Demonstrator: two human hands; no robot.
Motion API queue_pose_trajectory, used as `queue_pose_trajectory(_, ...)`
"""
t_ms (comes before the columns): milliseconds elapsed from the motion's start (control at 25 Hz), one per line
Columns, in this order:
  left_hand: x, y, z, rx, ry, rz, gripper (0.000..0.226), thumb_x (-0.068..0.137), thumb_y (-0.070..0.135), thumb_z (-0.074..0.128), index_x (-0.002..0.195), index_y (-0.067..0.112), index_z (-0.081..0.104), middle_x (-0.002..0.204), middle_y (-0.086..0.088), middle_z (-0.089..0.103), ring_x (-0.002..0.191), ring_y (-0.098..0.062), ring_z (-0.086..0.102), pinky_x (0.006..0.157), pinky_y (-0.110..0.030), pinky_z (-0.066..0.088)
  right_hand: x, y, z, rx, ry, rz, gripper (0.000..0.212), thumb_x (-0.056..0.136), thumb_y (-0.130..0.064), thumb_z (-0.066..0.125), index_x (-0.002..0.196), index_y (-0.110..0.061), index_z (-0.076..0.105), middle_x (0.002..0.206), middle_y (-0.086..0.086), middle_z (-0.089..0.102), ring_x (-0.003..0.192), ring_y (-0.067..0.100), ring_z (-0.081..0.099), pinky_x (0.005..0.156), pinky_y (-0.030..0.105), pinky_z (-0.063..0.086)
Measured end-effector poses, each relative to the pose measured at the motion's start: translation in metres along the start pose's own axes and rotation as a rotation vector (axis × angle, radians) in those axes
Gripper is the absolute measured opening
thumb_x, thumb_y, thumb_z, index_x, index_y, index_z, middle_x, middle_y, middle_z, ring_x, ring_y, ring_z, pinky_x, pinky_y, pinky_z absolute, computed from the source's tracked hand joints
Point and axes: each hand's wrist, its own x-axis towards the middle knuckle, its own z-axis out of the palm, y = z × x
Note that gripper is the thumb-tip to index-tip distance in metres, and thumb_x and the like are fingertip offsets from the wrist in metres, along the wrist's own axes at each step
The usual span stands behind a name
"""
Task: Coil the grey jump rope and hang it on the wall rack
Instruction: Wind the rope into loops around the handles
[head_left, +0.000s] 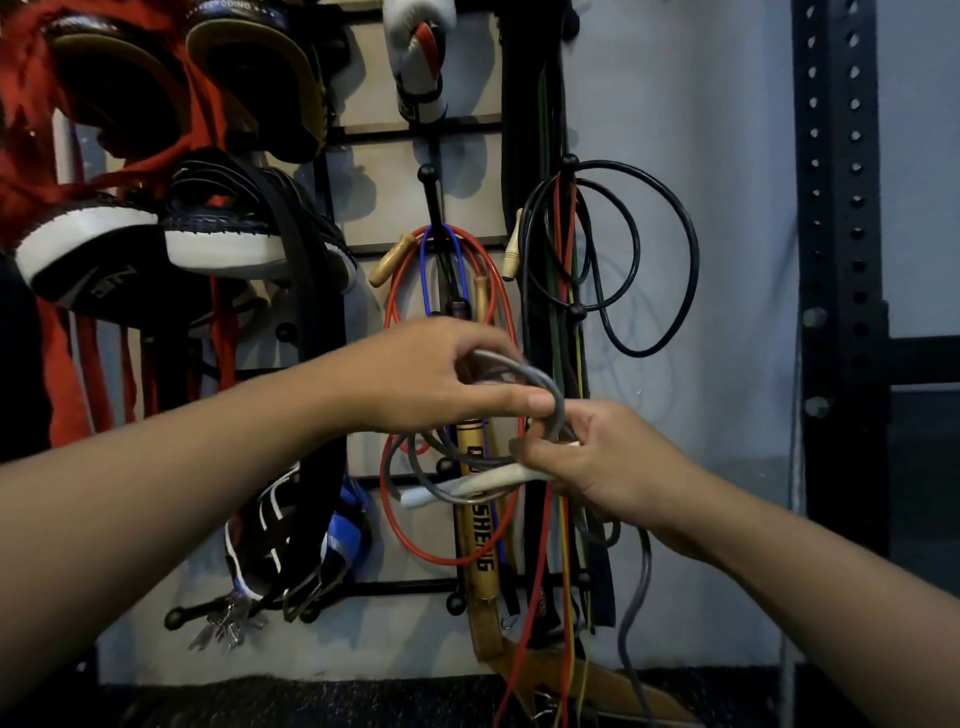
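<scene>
At the centre of the frame I have the grey jump rope (540, 387) looped between both hands. My left hand (436, 374) pinches the top of the loop, fingers curled narrow. My right hand (602, 457) is closed around the rope's white handle (467, 486), with a grey tail hanging toward the lower right. Behind them the wall rack (431, 192) holds a red rope (506, 312).

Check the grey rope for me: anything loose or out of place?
Yes. A long tail of the grey jump rope hangs uncoiled below the right hand, trailing toward the floor. The left hand holds only a few loops.
</scene>
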Motion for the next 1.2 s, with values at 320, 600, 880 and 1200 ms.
queue_pose_trajectory(320, 0.022, 0.019, 0.021, 0.155, -0.137, -0.014, 0.039, 0.091, 0.059, 0.059, 0.096, 0.02, 0.063, 0.077, 0.003, 0.069, 0.063, -0.011, 0.062, 0.058, -0.027, 0.05, -0.007, -0.005, -0.005, -0.035, -0.048, -0.04, 0.024, 0.085, -0.028, 0.079, 0.101, -0.012, 0.071, 0.072, 0.003, 0.058, 0.047, 0.002, 0.043, 0.047, 0.017, 0.035)
queue_pose_trajectory(600, 0.01, -0.002, 0.028, -0.314, -0.319, -0.176, 0.033, 0.097, 0.057, 0.054, 0.104, 0.027, 0.067, 0.073, -0.011, 0.05, 0.049, -0.015, 0.037, 0.044, -0.026, 0.032, -0.008, 0.003, -0.016, 0.108, -0.087, -0.028, 0.06, 0.075, -0.023, 0.09, 0.113, -0.016, 0.044, 0.072, 0.013, 0.074, 0.063, 0.014, 0.057, 0.061, 0.024, 0.043)
queue_pose_trajectory(880, 0.01, 0.009, 0.023, -0.345, -0.43, -0.208, 0.038, 0.083, 0.059, 0.071, 0.106, 0.03, 0.078, 0.057, 0.008, 0.046, 0.05, -0.012, 0.035, 0.046, -0.025, 0.031, -0.005, -0.009, -0.02, -0.011, -0.183, -0.081, 0.062, 0.069, -0.03, 0.092, 0.109, -0.026, 0.045, 0.082, 0.025, 0.076, 0.067, 0.048, 0.064, 0.063, 0.048, 0.055)
queue_pose_trajectory(1200, -0.009, -0.011, 0.015, -0.498, -0.165, -0.253, 0.031, 0.08, 0.057, 0.07, 0.081, 0.027, 0.079, 0.049, 0.012, 0.036, 0.041, -0.007, 0.026, 0.041, -0.019, 0.023, -0.006, -0.007, -0.054, -0.43, -0.269, 0.038, 0.004, 0.093, -0.031, 0.072, 0.09, -0.029, 0.074, 0.087, 0.004, 0.073, 0.074, 0.013, 0.066, 0.066, 0.025, 0.055)
